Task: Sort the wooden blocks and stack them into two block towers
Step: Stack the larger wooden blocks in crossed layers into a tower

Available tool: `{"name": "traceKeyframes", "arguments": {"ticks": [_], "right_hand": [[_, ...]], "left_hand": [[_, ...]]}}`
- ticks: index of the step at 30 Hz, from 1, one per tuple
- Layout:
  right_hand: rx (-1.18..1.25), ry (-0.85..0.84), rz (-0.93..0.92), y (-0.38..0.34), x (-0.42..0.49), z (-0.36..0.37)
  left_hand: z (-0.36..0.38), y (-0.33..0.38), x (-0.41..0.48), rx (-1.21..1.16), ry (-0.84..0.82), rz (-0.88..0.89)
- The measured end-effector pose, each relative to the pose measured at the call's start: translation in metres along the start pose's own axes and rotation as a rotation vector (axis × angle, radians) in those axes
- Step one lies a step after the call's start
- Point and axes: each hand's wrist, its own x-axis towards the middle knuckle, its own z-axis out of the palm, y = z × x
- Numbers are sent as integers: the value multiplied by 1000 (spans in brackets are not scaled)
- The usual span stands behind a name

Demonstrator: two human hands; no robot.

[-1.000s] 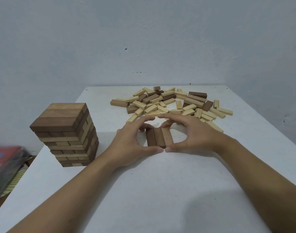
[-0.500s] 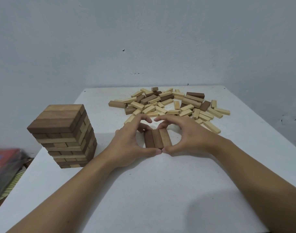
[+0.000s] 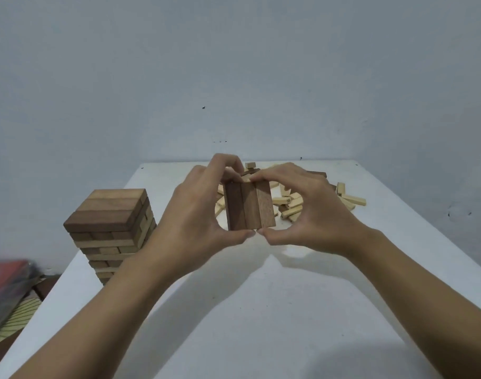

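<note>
1. The three blocks (image 3: 249,207) you hold are brown wood, pressed side by side into one flat slab. The leftmost is the darkest, and the rightmost shows clear grain.
2. Your left hand (image 3: 195,222) and right hand (image 3: 313,214) grip the slab together. The fingers (image 3: 225,164) curl over its far end and both thumbs press its near end, their tips almost meeting.
3. The slab is up off the bench (image 3: 261,310), framed between your two hands. It is in front of the loose blocks (image 3: 348,201) and to the right of the tower (image 3: 111,225).
4. The tower stands on the left part of the bench, in crossed layers of brown and pale blocks, topped by three brown ones.
5. The loose blocks, mostly pale, lie scattered at the far side of the bench, partly hidden behind your hands.
6. The bench is white and the wall (image 3: 234,77) behind it is plain pale grey-blue. A red object (image 3: 4,280) at the left edge is too blurred to identify.
</note>
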Motion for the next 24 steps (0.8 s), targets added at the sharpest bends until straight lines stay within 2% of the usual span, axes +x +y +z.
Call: {"name": "traceKeyframes", "arguments": {"ticks": [5,13,24], "right_hand": [[7,13,-74,-33,20,-14],[36,-77,-105,-85,57,4],[93,-222,135,-127,98,54]], "left_hand": [[-47,20,0,66,-10,47],[-125,13,-14,40,-100,-29],[-185,-46,-11,-98,-294,-235]]}}
